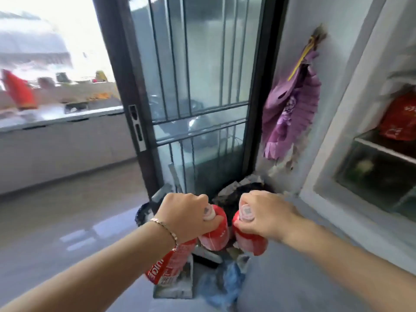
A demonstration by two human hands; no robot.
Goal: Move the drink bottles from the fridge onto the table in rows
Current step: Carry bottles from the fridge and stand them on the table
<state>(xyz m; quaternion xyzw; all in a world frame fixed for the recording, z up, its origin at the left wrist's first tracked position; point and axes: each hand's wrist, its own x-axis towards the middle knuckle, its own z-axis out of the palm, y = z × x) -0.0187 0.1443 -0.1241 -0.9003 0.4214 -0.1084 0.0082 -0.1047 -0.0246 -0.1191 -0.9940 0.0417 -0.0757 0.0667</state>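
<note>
My left hand [186, 216] grips two red drink bottles by their necks: one with a pale cap [217, 230] hangs in front, and another with white lettering [170, 263] slants down under my wrist. In my right hand [266, 216] hangs a third red bottle [249, 240], held at its capped top. Both hands are low in the middle of the view, close together. The open fridge [360, 122] stands at the right edge, with a red packet [398, 118] on a shelf inside.
A dark-framed sliding glass door with bars [198, 97] stands straight ahead. A purple cloth [290, 109] hangs on the wall beside the fridge. Clutter and a blue bag [227, 282] lie on the floor below my hands. A counter [60, 118] runs along the left.
</note>
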